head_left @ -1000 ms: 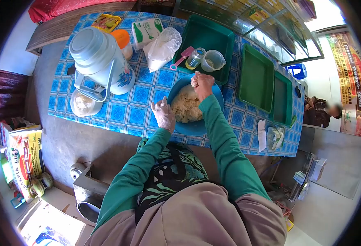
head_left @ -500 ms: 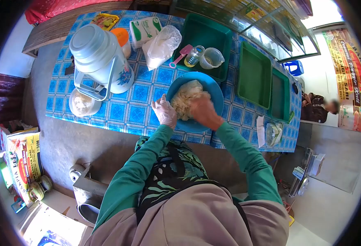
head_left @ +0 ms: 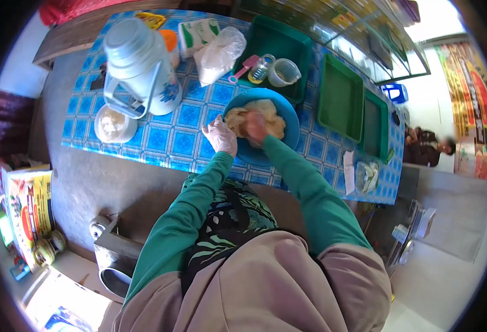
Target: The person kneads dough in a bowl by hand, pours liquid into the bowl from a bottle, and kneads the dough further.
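Blue is the basin; inside it lies pale dough, together but, I judge, not yet smooth; right hand is at the dough, its grip too blurred to tell; gloved left hand is at the basin's left rim, grip unclear.

Mid-frame, the bowl is smooth plastic, the dough inside rough and lumpy. The surface has a glossy, plastic-looking cover. Upper left, the flask looks like smooth plastic, the bench matt wood; upper right, the tray is smooth plastic.
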`<state>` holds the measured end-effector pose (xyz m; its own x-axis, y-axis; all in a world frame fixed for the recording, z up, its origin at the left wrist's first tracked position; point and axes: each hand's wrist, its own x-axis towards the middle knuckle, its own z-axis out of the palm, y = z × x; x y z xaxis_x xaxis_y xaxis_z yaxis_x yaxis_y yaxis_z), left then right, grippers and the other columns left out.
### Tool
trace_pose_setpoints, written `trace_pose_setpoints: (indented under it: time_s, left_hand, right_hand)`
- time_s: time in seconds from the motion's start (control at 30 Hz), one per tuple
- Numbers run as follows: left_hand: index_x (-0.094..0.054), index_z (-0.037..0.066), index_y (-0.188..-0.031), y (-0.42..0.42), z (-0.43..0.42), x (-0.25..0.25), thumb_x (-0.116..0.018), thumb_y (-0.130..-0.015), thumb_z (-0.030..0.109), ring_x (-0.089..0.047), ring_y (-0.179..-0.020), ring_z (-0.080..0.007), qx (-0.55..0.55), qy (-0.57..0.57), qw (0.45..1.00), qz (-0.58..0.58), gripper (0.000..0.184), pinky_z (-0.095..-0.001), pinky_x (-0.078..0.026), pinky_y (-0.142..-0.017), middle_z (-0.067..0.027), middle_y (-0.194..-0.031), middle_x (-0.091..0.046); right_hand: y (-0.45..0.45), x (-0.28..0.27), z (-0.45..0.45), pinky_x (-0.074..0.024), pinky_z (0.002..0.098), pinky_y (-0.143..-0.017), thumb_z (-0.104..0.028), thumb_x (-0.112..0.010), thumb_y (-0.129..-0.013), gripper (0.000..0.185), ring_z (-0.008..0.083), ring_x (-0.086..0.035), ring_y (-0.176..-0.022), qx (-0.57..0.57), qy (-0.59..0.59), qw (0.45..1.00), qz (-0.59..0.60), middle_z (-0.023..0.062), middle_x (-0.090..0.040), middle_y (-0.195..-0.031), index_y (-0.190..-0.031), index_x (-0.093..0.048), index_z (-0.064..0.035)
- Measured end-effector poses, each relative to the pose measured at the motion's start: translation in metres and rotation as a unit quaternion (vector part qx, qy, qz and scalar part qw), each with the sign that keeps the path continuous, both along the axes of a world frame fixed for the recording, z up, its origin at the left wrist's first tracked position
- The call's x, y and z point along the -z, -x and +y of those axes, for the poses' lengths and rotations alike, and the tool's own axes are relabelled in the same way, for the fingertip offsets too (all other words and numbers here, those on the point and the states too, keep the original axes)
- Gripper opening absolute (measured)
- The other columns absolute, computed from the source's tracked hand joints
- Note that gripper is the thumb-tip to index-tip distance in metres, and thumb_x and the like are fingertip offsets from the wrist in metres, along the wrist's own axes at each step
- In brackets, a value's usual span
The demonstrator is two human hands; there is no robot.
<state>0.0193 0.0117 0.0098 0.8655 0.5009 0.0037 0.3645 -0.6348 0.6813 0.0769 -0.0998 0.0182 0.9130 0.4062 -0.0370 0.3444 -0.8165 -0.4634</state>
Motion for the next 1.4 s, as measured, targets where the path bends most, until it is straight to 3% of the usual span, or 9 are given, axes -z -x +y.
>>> trace_pose_setpoints:
  time_s: [0.2,0.37,0.5,0.57,0.7,0.9,0.97,1.07,1.4]
  left_hand:
    - [-0.055,0.002,-0.110,0.003,0.002,0.011,-0.046,-0.083,0.010,-0.052,-0.089,-0.0303,0.022,-0.011,0.998,-0.057,0.029,-0.0464,-0.026,-0.099,-0.0146,-0.086,-0.057]
    - [-0.054,0.003,-0.110,0.005,0.001,0.011,-0.047,-0.081,0.002,-0.051,-0.097,-0.0276,0.042,-0.008,0.995,-0.086,0.029,-0.0465,-0.020,-0.104,-0.0131,-0.094,-0.056]
    - [-0.055,0.003,-0.107,0.002,-0.001,0.016,-0.048,-0.082,0.005,-0.051,-0.092,-0.0243,0.040,-0.046,0.994,-0.089,0.026,-0.0417,-0.020,-0.104,-0.0096,-0.092,-0.056]
    - [-0.055,0.003,-0.106,0.001,-0.003,0.020,-0.048,-0.082,0.005,-0.051,-0.091,-0.0232,0.021,0.008,0.994,-0.103,0.026,-0.0408,-0.020,-0.105,-0.0088,-0.092,-0.056]
    - [-0.055,0.002,-0.107,0.003,-0.005,0.009,-0.047,-0.081,0.005,-0.050,-0.093,-0.0266,0.016,-0.011,0.996,-0.087,0.028,-0.0418,-0.023,-0.101,-0.0113,-0.091,-0.056]
    - [-0.056,0.002,-0.108,-0.005,-0.004,0.046,-0.047,-0.080,0.005,-0.050,-0.090,-0.0309,-0.031,0.011,0.993,-0.114,0.029,-0.0447,-0.028,-0.096,-0.0142,-0.085,-0.056]
    - [-0.055,0.002,-0.108,-0.001,0.002,0.016,-0.046,-0.081,0.005,-0.049,-0.096,-0.0299,0.015,0.031,0.998,-0.058,0.029,-0.0438,-0.023,-0.101,-0.0146,-0.092,-0.056]
    - [-0.053,0.001,-0.110,0.004,0.002,0.008,-0.045,-0.084,0.007,-0.047,-0.105,-0.0284,0.058,0.048,0.997,-0.017,0.028,-0.0440,-0.018,-0.106,-0.0163,-0.102,-0.054]
    - [-0.054,0.005,-0.110,0.003,-0.004,0.018,-0.048,-0.083,0.007,-0.045,-0.104,-0.0327,0.008,0.019,0.996,-0.091,0.027,-0.0448,-0.021,-0.104,-0.0153,-0.101,-0.054]
  right_hand:
    - [0.025,-0.076,-0.089,-0.0480,0.0386,-0.064,-0.007,-0.067,-0.056,0.019,0.0305,-0.061,-0.069,0.211,-0.156,0.959,0.107,0.0170,-0.063,-0.075,-0.072,-0.061,-0.0009]
    - [0.043,-0.025,-0.077,-0.0464,0.0397,-0.072,-0.016,-0.066,-0.063,0.018,0.0289,-0.059,-0.081,-0.086,0.266,0.957,-0.081,0.0167,-0.062,-0.091,-0.080,-0.067,-0.0089]
    - [0.017,0.019,-0.031,-0.0488,0.0382,-0.063,-0.024,-0.067,-0.063,0.019,0.0267,-0.063,-0.069,-0.082,0.265,0.948,-0.156,0.0106,-0.064,-0.075,-0.074,-0.066,-0.0079]
    - [-0.002,0.023,-0.024,-0.0481,0.0400,-0.069,-0.023,-0.064,-0.065,0.018,0.0281,-0.061,-0.088,-0.035,0.339,0.936,0.089,0.0139,-0.063,-0.094,-0.078,-0.068,-0.0107]
    - [-0.007,0.017,-0.038,-0.0490,0.0376,-0.062,-0.024,-0.064,-0.065,0.019,0.0274,-0.063,-0.072,0.004,0.290,0.957,0.023,0.0117,-0.065,-0.079,-0.072,-0.066,-0.0066]
    - [0.039,-0.100,-0.041,-0.0399,0.0463,-0.085,-0.026,-0.068,-0.062,0.053,0.0373,-0.050,-0.105,-0.153,0.290,0.915,0.237,0.0222,-0.054,-0.112,-0.108,-0.057,-0.0011]
    - [0.056,-0.104,-0.040,-0.0310,0.0511,-0.093,-0.026,-0.064,-0.066,0.063,0.0409,-0.040,-0.112,-0.293,0.317,0.883,-0.186,0.0236,-0.045,-0.122,-0.120,-0.046,0.0013]
    - [0.034,-0.037,-0.039,-0.0335,0.0473,-0.091,-0.021,-0.056,-0.071,0.052,0.0396,-0.045,-0.106,-0.372,0.253,0.840,-0.303,0.0230,-0.051,-0.114,-0.115,-0.050,0.0043]
    - [0.002,0.000,0.010,-0.0343,0.0440,-0.092,-0.017,-0.055,-0.072,0.024,0.0318,-0.054,-0.099,-0.190,0.295,0.936,0.030,0.0148,-0.064,-0.091,-0.090,-0.067,-0.0071]
